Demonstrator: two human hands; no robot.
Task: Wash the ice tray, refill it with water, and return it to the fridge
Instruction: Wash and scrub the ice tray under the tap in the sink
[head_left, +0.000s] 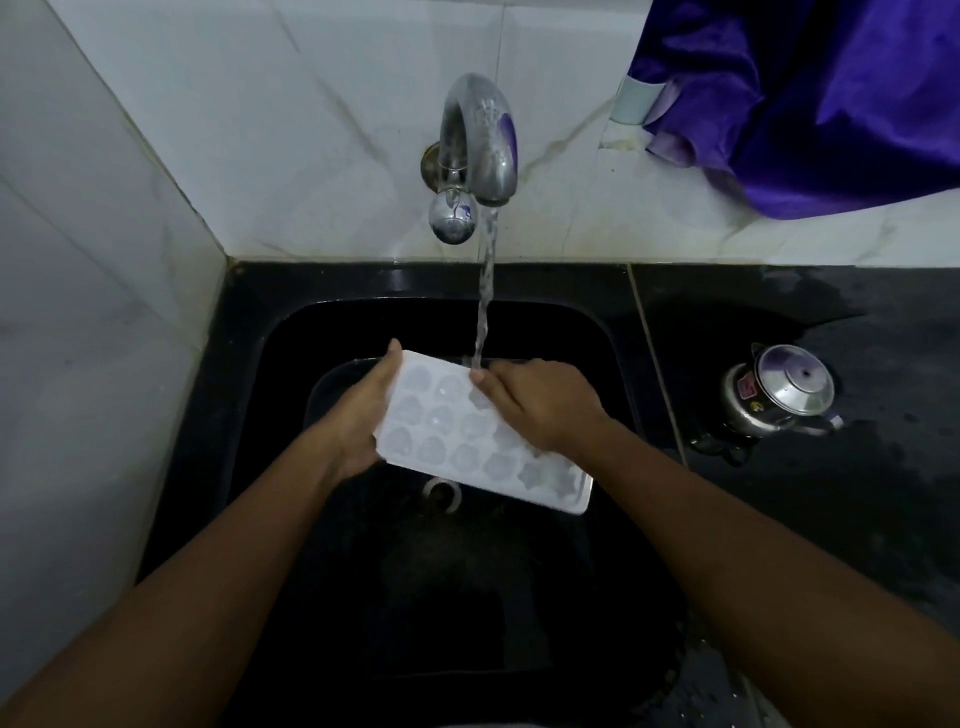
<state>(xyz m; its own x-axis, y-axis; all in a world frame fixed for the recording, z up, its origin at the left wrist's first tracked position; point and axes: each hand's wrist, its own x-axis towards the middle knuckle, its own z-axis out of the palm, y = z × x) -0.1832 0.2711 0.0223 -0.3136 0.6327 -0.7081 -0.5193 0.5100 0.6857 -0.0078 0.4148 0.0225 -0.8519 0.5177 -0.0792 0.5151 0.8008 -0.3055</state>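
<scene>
Sink (291, 332): black basin. It holds one white ice tray (467, 447), held above the middle and tilted, its far end under the water stream (485, 291) from the tap (478, 140) at 12 o'clock. What fills the cells cannot be told.
Left hand (358, 415): at the tray's 9 o'clock end, curled round the edge.
Right hand (540, 402): fingers together, pressed flat on the cells.
Steel kettle (779, 395): on the counter at 3 o'clock, lid on.
</scene>
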